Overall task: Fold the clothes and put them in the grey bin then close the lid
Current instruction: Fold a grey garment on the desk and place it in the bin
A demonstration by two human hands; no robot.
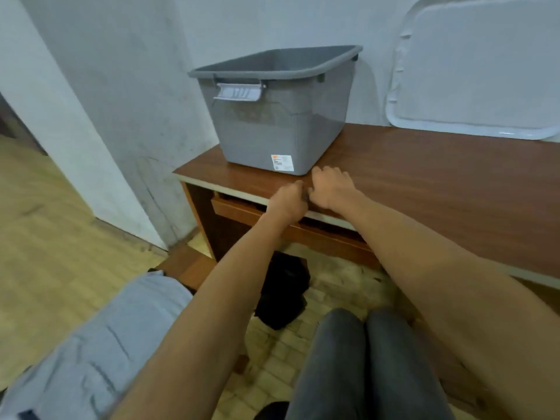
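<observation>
The grey bin (281, 116) stands open on the left end of the wooden desk (424, 183). Its pale lid (478, 74) leans against the wall at the right. My left hand (289, 198) and my right hand (331, 187) meet at the desk's front edge, just in front of the bin's near corner, both with fingers curled shut. A dark sliver shows between them; I cannot tell what it is. A black garment (283, 294) lies bunched low under the desk, beside my left forearm. A light blue garment (97, 344) lies at the lower left.
A drawer (242, 212) under the desk top stands slightly pulled out. My knees in dark trousers (363, 359) are near the desk. A white wall corner (91, 147) juts out at the left, with wooden floor beyond.
</observation>
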